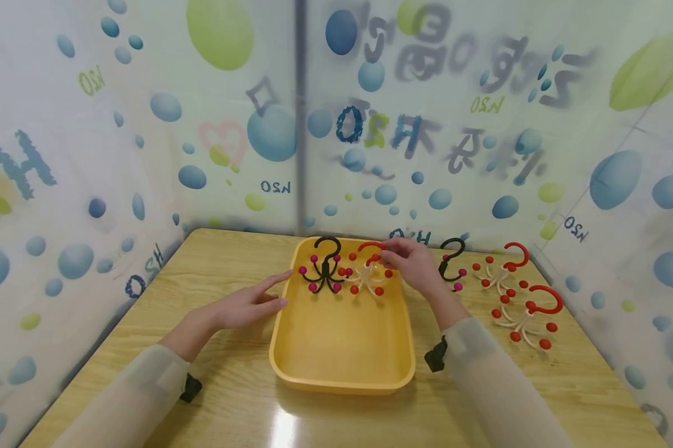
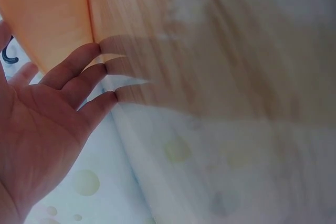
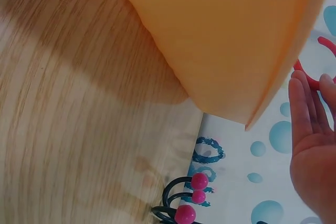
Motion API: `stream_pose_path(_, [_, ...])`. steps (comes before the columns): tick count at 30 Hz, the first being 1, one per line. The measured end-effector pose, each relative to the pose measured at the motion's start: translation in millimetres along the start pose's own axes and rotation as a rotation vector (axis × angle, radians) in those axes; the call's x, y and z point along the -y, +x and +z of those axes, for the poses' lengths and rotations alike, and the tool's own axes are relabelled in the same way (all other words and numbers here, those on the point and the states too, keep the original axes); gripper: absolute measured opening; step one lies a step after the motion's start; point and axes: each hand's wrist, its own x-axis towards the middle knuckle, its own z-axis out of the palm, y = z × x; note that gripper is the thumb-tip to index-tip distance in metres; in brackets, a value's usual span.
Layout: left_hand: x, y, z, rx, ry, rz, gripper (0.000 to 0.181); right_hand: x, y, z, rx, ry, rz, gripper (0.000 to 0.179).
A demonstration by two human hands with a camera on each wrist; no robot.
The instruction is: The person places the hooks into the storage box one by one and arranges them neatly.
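Note:
In the head view, my right hand (image 1: 417,264) pinches the red hook of a white claw-shaped hanger (image 1: 367,272) with red ball tips, at the far right part of a yellow tray (image 1: 342,339). The right wrist view shows the red hook (image 3: 313,83) at my fingertips. A black hanger (image 1: 326,269) with pink ball tips is to its left, also in the tray. My left hand (image 1: 241,309) rests against the tray's left side with its fingers extended. Its spread fingers (image 2: 79,72) touch the table in the left wrist view.
Right of the tray on the wooden table (image 1: 224,386) are another black hanger (image 1: 451,264), partly hidden by my right hand, and two white ones with red hooks, one farther back (image 1: 498,277) and one nearer (image 1: 523,320). A patterned curtain (image 1: 230,205) surrounds the table.

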Motion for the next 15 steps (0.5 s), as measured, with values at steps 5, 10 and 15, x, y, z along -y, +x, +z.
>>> stream_pose_path(5, [1.4, 0.3, 0.0, -0.005, -0.002, -0.001, 0.079, -2.9, 3.0, 3.4, 0.011, 0.007, 0.024, 0.025])
stream_pose_path(10, [1.8, 0.4, 0.1, -0.008, -0.003, 0.004, 0.08, -4.5, 5.6, 7.8, 0.014, 0.007, 0.027, 0.025])
stream_pose_path(15, [2.6, 0.2, 0.0, -0.005, -0.008, -0.002, 0.08, -3.2, 6.5, 11.2, 0.015, -0.006, 0.054, 0.027])
